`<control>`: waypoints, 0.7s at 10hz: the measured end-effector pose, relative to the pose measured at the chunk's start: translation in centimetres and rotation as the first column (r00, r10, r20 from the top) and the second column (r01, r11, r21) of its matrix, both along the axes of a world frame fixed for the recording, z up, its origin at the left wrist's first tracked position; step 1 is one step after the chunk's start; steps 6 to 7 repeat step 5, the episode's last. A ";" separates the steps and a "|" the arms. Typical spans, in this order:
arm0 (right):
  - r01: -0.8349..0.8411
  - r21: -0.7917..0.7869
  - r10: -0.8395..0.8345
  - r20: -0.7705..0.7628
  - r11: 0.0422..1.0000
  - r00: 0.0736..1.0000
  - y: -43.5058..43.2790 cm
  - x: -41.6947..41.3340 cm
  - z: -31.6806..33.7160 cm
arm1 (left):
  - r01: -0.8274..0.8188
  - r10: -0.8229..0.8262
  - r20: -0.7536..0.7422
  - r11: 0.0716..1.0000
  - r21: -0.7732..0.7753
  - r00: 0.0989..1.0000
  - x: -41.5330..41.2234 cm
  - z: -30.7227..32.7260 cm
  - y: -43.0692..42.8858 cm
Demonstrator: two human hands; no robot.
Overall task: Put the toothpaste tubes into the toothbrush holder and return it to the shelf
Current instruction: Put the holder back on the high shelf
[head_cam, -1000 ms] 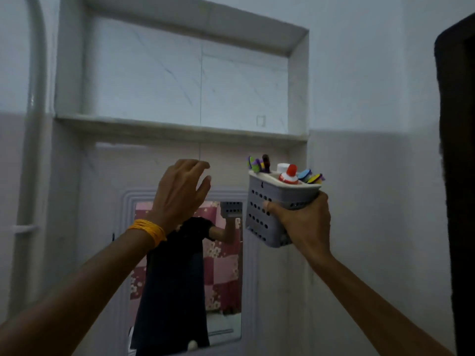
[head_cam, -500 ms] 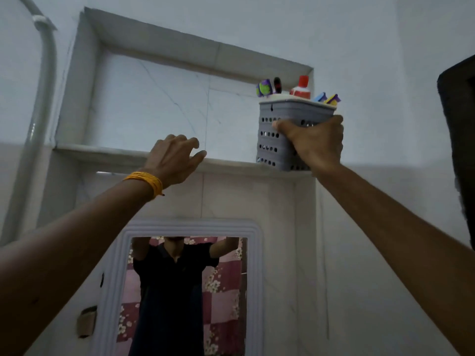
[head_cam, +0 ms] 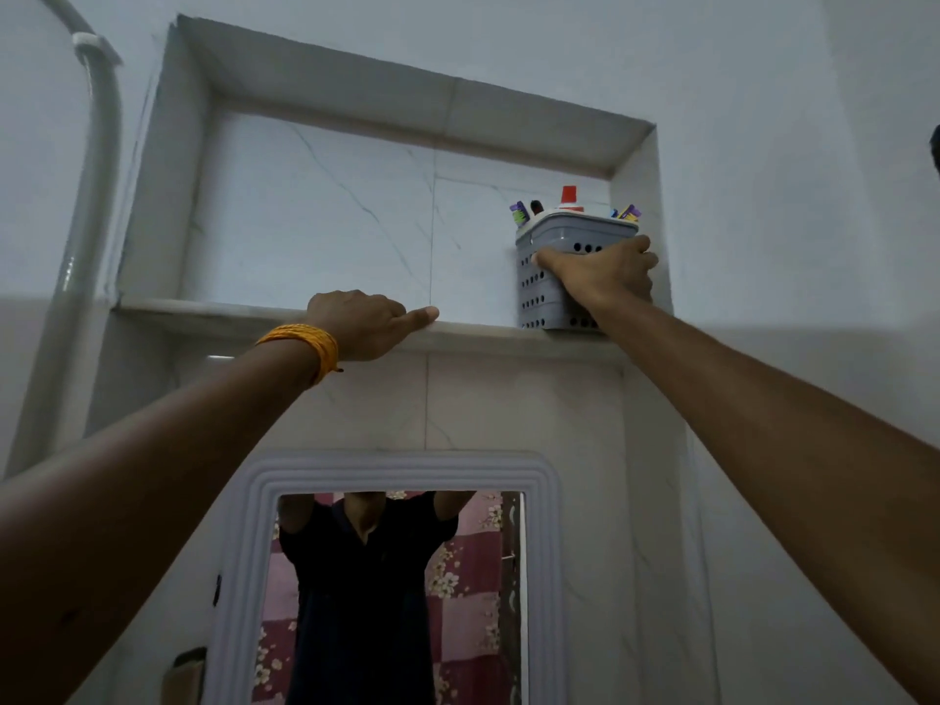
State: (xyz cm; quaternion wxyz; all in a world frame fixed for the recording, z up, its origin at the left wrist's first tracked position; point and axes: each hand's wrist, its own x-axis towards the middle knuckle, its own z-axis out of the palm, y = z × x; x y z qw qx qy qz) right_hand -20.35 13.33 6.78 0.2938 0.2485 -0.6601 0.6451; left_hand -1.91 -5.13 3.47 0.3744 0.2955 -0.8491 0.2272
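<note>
Head view looks up at a recessed shelf (head_cam: pixel 213 311) in the upper half of the frame. Both arms stretch upward. At centre, the left hand (head_cam: pixel 356 323) rests on the shelf's front edge, knuckles up, fingers curled over the lip and thumb pointing right along it; it grips the ledge and nothing else. An orange band (head_cam: pixel 305 346) circles that wrist. At upper right, the right hand (head_cam: pixel 600 277) is wrapped around the front of the grey holder (head_cam: pixel 534 287), thumb on its left face, fingers around the right side. The holder stands upright on the shelf, tucked into the right corner of the recess. A red-capped tube (head_cam: pixel 569 198) and brush handles poke out of its top. A mirror (head_cam: pixel 397 592) hangs below.
</note>
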 end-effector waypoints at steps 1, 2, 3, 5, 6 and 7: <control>0.027 0.039 -0.029 0.028 0.999 0.999 -0.8 -0.8 0.6 | 0.000 0.000 0.001 1.000 -0.013 1.000 -0.1 -0.1 0.2; 0.042 0.045 -0.044 0.033 0.998 0.998 -1.6 -1.4 0.6 | 0.008 -0.008 0.005 1.000 -0.012 1.000 -0.1 -0.1 0.3; 0.031 0.033 -0.032 0.039 0.999 0.999 -2.0 -1.4 0.4 | 0.009 -0.009 -0.005 1.000 0.002 1.000 0.2 -0.3 0.6; -0.054 0.085 0.054 0.013 0.995 0.998 -1.5 -1.4 -1.8 | -0.014 0.014 -0.005 1.000 -0.022 1.000 0.4 -1.0 1.6; -0.054 0.085 0.054 0.013 0.995 0.998 -1.5 -1.4 -1.8 | -0.014 0.014 -0.005 1.000 -0.022 1.000 0.4 -1.0 1.6; -0.054 0.085 0.054 0.013 0.995 0.998 -1.5 -1.4 -1.8 | -0.014 0.014 -0.005 1.000 -0.022 1.000 0.4 -1.0 1.6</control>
